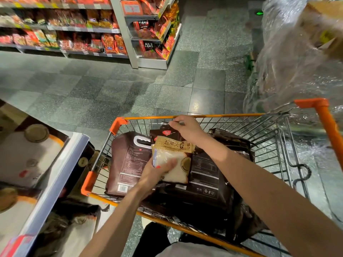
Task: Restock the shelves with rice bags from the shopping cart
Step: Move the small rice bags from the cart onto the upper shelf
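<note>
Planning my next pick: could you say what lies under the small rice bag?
Under the small rice bag lie dark rice bags, one with a white handle; anything beneath them is covered.

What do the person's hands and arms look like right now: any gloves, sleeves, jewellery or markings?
No gloves on the left hand or the right hand. Both forearms are bare, with no sleeves, watch or bracelet in view. One nail on the left hand is painted red. No rings show from this angle.
</note>
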{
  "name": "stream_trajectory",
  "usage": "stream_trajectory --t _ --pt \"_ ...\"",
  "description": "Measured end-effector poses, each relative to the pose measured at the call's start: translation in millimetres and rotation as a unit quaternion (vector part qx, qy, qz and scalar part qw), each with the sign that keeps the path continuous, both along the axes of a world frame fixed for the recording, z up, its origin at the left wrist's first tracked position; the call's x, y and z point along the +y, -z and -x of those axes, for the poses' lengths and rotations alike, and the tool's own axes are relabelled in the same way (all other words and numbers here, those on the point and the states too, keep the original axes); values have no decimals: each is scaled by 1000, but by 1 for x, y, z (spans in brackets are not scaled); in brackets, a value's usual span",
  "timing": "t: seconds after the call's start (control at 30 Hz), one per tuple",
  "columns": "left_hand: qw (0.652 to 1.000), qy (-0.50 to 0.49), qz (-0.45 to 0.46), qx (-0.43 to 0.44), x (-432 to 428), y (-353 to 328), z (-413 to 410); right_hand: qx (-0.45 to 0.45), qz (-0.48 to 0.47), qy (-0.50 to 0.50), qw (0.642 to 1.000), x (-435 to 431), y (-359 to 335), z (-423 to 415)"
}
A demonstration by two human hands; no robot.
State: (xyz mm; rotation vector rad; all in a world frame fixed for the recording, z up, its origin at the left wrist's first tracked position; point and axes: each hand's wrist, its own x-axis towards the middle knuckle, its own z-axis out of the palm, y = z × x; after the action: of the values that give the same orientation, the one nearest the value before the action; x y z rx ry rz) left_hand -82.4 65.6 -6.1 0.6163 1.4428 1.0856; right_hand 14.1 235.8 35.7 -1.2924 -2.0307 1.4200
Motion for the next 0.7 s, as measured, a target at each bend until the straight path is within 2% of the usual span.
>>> stream_trajectory --t 0.1,0.17,0.23,0.33,0.5,0.63,0.7 --pt "997 -70 9 -31 -4 8 7 -24 -49 41 998 7 15 -19" --pt "989 -129 13 -63 -5 14 14 -108 -65 18 992 9 36 -43" --pt "984 -163 12 -77 -5 19 20 -217 -48 -48 974 2 60 -67" --pt "984 -162 26 -64 -2 22 26 -325 -63 -109 937 -12 89 -84" --pt "985 -157 40 -58 -2 25 26 -347 -170 -97 917 -15 91 -80" --pt "983 -168 33 -73 -5 20 21 -272 -156 0 950 -18 94 -81" --pt "982 -174 25 -66 -8 20 19 -255 -158 21 954 -21 92 -77"
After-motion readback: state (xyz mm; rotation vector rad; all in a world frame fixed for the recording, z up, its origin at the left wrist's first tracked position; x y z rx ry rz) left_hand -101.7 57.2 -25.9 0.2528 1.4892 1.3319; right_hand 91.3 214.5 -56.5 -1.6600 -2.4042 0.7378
